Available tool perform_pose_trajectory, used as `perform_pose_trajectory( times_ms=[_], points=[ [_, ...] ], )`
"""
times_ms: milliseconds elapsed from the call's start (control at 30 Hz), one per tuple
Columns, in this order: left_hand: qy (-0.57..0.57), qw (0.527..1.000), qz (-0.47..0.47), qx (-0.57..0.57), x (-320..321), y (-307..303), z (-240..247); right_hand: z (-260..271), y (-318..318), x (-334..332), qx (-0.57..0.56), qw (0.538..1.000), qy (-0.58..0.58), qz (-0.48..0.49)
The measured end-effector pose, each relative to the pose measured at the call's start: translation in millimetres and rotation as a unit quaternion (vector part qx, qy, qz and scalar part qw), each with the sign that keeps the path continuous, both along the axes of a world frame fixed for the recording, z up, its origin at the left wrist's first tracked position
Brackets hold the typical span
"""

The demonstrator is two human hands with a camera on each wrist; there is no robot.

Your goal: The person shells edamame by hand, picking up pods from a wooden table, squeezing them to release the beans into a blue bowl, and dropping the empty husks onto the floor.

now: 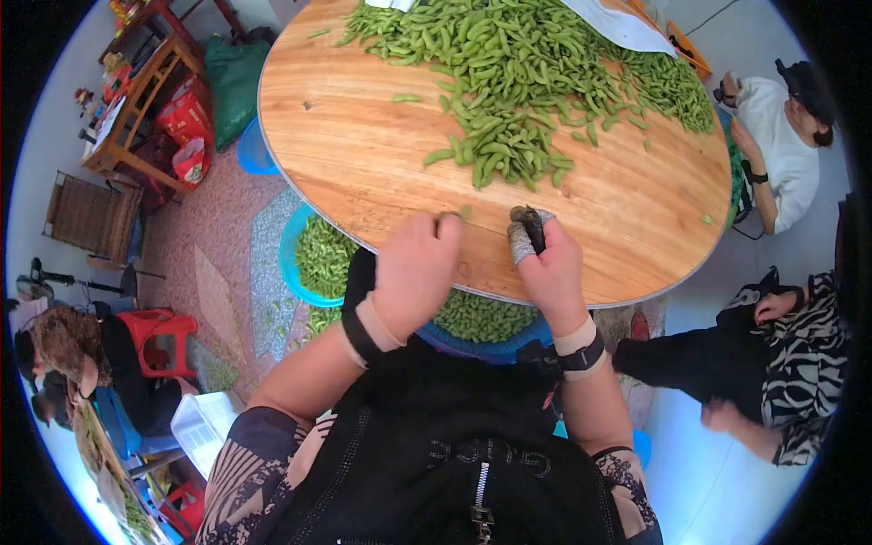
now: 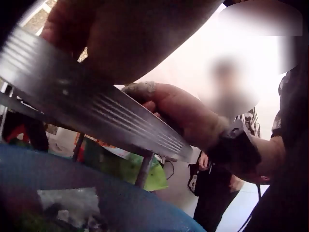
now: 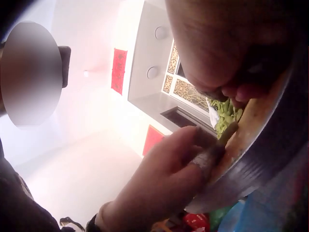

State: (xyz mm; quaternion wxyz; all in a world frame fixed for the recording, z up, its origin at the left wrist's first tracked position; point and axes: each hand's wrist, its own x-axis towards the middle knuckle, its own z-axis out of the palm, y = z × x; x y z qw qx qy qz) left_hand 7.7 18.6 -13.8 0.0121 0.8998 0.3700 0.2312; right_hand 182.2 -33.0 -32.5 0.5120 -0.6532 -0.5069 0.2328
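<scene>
Over the near edge of the round wooden table, my left hand pinches a green soybean pod between thumb and fingers. The right wrist view shows the pod sticking out past the fingertips. Close beside it, my right hand has grey wrapping on its thumb and a finger. Between them it grips a small dark object; I cannot tell its kind. A large heap of soybean pods spreads over the far side, its nearest part just beyond both hands.
Below the table edge stands a blue basin of shelled green beans. Left of it, a light-blue basin holds more green pods. One person sits at the right; another, in a zebra-print top, is nearer. A red stool stands left.
</scene>
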Motion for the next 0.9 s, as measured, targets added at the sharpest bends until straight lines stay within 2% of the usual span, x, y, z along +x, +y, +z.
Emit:
perform_pose_trajectory(
  times_ms=[67,133,200,267,300,333,367,400,467,500,533,567,600,700,733,800,833,900],
  points=[
    [0.113,0.977,0.178,-0.039,-20.0,11.0,0.8,-2.1,0.1,0.4,0.003,1.0,-0.005,-0.001],
    [0.125,0.953,0.273,0.04,-71.3,32.2,-10.5,1.8,-0.8,-2.5,0.016,1.0,0.004,-0.001],
    [0.187,0.92,0.33,0.096,-145.2,50.1,-22.3,0.7,-0.2,-3.0,0.028,0.999,0.015,-0.008],
    [0.131,0.904,0.406,0.026,-205.9,57.0,-32.4,-3.6,-0.6,-0.9,0.016,1.0,-0.017,0.002],
    [0.131,0.903,0.408,0.028,-211.9,49.5,-29.4,-2.1,-1.0,-1.1,0.017,1.0,-0.017,0.003],
    [-0.074,0.904,0.379,-0.185,-217.0,40.6,-22.8,1.2,-1.6,-1.9,-0.002,0.999,-0.052,0.011],
    [-0.272,0.825,0.316,-0.381,-220.0,33.1,-15.7,4.1,-2.3,-2.6,-0.022,0.996,-0.087,0.018],
    [-0.273,0.824,0.317,-0.382,-211.4,24.2,-8.0,8.5,-5.5,-8.2,-0.022,0.996,-0.088,0.02],
    [-0.393,0.747,0.181,-0.504,-164.1,-0.1,8.3,14.3,-16.1,-29.5,-0.016,0.994,0.002,0.104],
    [-0.34,0.787,0.137,-0.496,-139.8,-8.9,18.3,2.3,-17.7,-40.4,0.015,0.988,0.069,0.138],
    [-0.284,0.823,0.091,-0.484,-116.3,-16.4,23.5,9.6,-18.9,-45.6,0.012,0.988,0.07,0.138],
    [-0.26,0.865,0.033,-0.427,-97.7,-23.5,15.8,23.9,-20.6,-48.9,-0.109,0.964,0.165,0.177],
    [-0.234,0.901,-0.025,-0.366,-81.8,-29.7,8.3,31.5,-22.1,-50.9,-0.227,0.916,0.256,0.21],
    [-0.126,0.952,-0.057,-0.273,-51.4,-41.1,20.5,14.7,-27.0,-44.7,-0.197,0.909,0.303,0.207],
    [-0.127,0.951,-0.061,-0.275,-48.2,-41.6,19.6,12.9,-29.6,-40.3,-0.188,0.905,0.324,0.204],
    [-0.174,0.901,-0.06,-0.392,-42.6,-42.5,17.8,14.9,-35.7,-33.3,-0.189,0.905,0.327,0.198],
    [-0.172,0.9,-0.062,-0.395,-41.3,-41.4,13.2,15.7,-38.7,-31.4,-0.189,0.903,0.33,0.198],
    [-0.179,0.884,-0.125,-0.415,-39.7,-38.2,1.4,15.1,-42.8,-29.2,-0.182,0.906,0.328,0.194]
  ],
)
